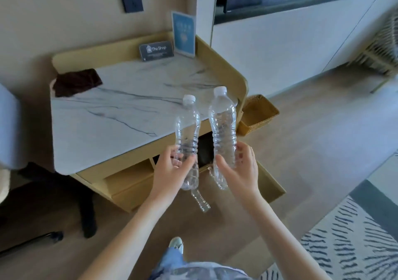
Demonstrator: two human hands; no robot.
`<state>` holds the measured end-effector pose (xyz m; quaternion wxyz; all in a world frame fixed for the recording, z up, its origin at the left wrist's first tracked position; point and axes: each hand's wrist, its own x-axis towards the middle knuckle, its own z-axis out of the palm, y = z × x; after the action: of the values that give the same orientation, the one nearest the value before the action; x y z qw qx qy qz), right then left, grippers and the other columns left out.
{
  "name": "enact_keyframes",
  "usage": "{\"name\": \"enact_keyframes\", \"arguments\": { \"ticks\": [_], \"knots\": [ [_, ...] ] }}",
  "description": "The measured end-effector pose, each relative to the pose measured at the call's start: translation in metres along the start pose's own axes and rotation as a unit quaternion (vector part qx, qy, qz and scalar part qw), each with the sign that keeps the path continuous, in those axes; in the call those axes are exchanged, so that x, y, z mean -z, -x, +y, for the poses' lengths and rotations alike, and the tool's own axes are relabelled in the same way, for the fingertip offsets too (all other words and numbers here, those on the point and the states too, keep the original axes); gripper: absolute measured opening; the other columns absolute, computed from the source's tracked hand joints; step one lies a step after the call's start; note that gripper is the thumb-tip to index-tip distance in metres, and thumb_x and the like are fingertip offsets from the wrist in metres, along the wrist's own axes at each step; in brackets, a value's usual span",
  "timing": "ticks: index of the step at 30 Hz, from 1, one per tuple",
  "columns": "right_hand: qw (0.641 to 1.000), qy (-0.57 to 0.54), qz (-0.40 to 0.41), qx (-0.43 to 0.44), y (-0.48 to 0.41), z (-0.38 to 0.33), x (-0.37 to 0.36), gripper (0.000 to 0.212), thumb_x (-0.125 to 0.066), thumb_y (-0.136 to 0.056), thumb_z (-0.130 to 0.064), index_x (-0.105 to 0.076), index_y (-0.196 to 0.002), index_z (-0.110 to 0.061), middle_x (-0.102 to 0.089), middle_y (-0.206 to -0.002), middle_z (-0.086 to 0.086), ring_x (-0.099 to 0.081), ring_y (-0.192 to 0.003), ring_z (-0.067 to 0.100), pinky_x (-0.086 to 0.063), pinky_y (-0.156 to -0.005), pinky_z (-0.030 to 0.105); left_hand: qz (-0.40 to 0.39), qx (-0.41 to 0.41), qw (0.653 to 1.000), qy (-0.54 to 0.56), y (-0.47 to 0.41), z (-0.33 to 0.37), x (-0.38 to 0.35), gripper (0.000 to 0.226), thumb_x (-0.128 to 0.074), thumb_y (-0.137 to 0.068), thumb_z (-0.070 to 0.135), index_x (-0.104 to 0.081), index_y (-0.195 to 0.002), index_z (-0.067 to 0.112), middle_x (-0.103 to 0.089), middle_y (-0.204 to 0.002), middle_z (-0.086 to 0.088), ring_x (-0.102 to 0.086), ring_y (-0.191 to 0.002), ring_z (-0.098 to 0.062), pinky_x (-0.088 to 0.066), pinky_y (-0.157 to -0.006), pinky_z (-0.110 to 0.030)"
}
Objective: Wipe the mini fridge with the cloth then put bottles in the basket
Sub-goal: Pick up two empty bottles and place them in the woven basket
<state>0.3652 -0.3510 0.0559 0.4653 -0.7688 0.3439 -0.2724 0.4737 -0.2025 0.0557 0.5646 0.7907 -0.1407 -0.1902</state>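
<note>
Your left hand (172, 167) and right hand (241, 167) each grip a ribbed clear bottle; woven basket (258, 116) sits right of the marble desk (120, 116), dark cloth (77, 82) far-left.

Marble-topped cabinet (129, 116): dark cloth (76, 82) back left, two cards (156, 50) at rear; basket (257, 114) on floor (312, 146)
</note>
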Motion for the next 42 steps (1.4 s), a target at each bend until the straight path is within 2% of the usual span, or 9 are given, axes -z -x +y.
{"name": "enact_keyframes", "arguments": {
  "ticks": [3, 7, 10, 13, 17, 22, 27, 32, 42],
  "knots": [
    [0.999, -0.033, 0.026, 0.009, 0.009, -0.006, 0.022, 0.059, -0.068, -0.072, -0.058, -0.055, -0.125, -0.034, -0.058, -0.115, -0.021, -0.06, -0.108, 0.006, -0.054, -0.095, 0.037, -0.024, -0.038, 0.999, 0.024, 0.016, 0.018, -0.002, 0.05, -0.073, -0.078, 0.055, -0.055, -0.119, 0.033, -0.067, -0.111, 0.004, -0.069, -0.095, -0.015, -0.058, -0.083, -0.036],
    [0.996, -0.056, 0.064, -0.007, 0.026, 0.003, 0.05, 0.052, -0.074, -0.073, -0.051, -0.054, -0.12, -0.041, -0.06, -0.115, -0.02, -0.059, -0.099, -0.004, -0.049, -0.084, 0.023, -0.057, -0.06, 0.996, 0.029, 0.035, 0.024, -0.017, 0.042, -0.075, -0.083, 0.047, -0.056, -0.117, 0.032, -0.067, -0.112, 0.005, -0.068, -0.094, -0.007, -0.05, -0.072, -0.013],
    [0.993, -0.059, 0.097, -0.036, 0.036, 0.014, 0.076, 0.048, -0.082, -0.08, -0.028, -0.057, -0.12, -0.035, -0.063, -0.115, -0.009, -0.063, -0.096, 0.003, -0.056, -0.087, 0.039, -0.093, -0.072, 0.992, 0.041, 0.041, 0.032, -0.041, 0.033, -0.075, -0.086, 0.035, -0.057, -0.113, 0.033, -0.068, -0.109, 0.005, -0.067, -0.09, 0.0, -0.047, -0.068, -0.007],
    [0.987, -0.039, 0.146, -0.049, 0.049, 0.027, 0.113, 0.05, -0.083, -0.08, -0.022, -0.059, -0.123, -0.024, -0.063, -0.114, -0.004, -0.063, -0.098, 0.018, -0.054, -0.09, 0.046, -0.15, -0.079, 0.985, 0.038, 0.045, 0.049, -0.076, 0.046, -0.075, -0.08, 0.048, -0.055, -0.118, 0.032, -0.065, -0.113, 0.005, -0.066, -0.097, -0.003, -0.049, -0.069, -0.011],
    [0.97, -0.017, 0.231, -0.078, 0.079, 0.047, 0.178, 0.055, -0.083, -0.081, -0.028, -0.057, -0.128, -0.017, -0.062, -0.116, -0.002, -0.061, -0.1, 0.016, -0.052, -0.092, 0.042, -0.249, -0.109, 0.962, 0.026, 0.057, 0.075, -0.142, 0.069, -0.068, -0.066, 0.069, -0.053, -0.125, 0.036, -0.061, -0.118, 0.015, -0.056, -0.103, 0.013, -0.046, -0.075, -0.011],
    [0.928, -0.006, 0.352, -0.125, 0.128, 0.068, 0.248, 0.068, -0.079, -0.079, -0.041, -0.053, -0.135, -0.013, -0.06, -0.117, -0.006, -0.06, -0.105, 0.016, -0.051, -0.096, 0.046, -0.365, -0.156, 0.918, -0.014, 0.093, 0.101, -0.231, 0.075, -0.063, -0.06, 0.078, -0.051, -0.124, 0.04, -0.062, -0.113, 0.013, -0.059, -0.102, 0.001, -0.046, -0.077, -0.02],
    [0.89, 0.008, 0.424, -0.169, 0.156, 0.093, 0.291, 0.071, -0.078, -0.081, -0.041, -0.051, -0.14, -0.012, -0.061, -0.121, -0.004, -0.059, -0.114, 0.017, -0.049, -0.101, 0.046, -0.456, -0.202, 0.866, -0.039, 0.124, 0.115, -0.302, 0.08, -0.061, -0.06, 0.078, -0.05, -0.128, 0.036, -0.062, -0.11, 0.014, -0.06, -0.095, 0.002, -0.047, -0.07, -0.01],
    [0.874, 0.019, 0.444, -0.198, 0.133, 0.125, 0.32, 0.067, -0.08, -0.084, -0.038, -0.051, -0.139, -0.014, -0.062, -0.121, -0.001, -0.06, -0.113, 0.018, -0.05, -0.099, 0.044, -0.479, -0.217, 0.849, -0.052, 0.113, 0.119, -0.361, 0.078, -0.06, -0.061, 0.077, -0.051, -0.125, 0.034, -0.063, -0.108, 0.014, -0.058, -0.089, 0.01, -0.046, -0.069, -0.006],
    [0.877, 0.021, 0.431, -0.21, -0.012, 0.193, 0.422, 0.066, -0.076, -0.081, -0.041, -0.053, -0.136, -0.014, -0.061, -0.118, -0.007, -0.059, -0.104, 0.009, -0.052, -0.094, 0.039, -0.446, -0.185, 0.874, -0.058, 0.019, 0.155, -0.526, 0.068, -0.074, -0.074, 0.061, -0.054, -0.13, 0.028, -0.063, -0.108, 0.012, -0.06, -0.091, 0.002, -0.046, -0.072, -0.017]
  ]
}}
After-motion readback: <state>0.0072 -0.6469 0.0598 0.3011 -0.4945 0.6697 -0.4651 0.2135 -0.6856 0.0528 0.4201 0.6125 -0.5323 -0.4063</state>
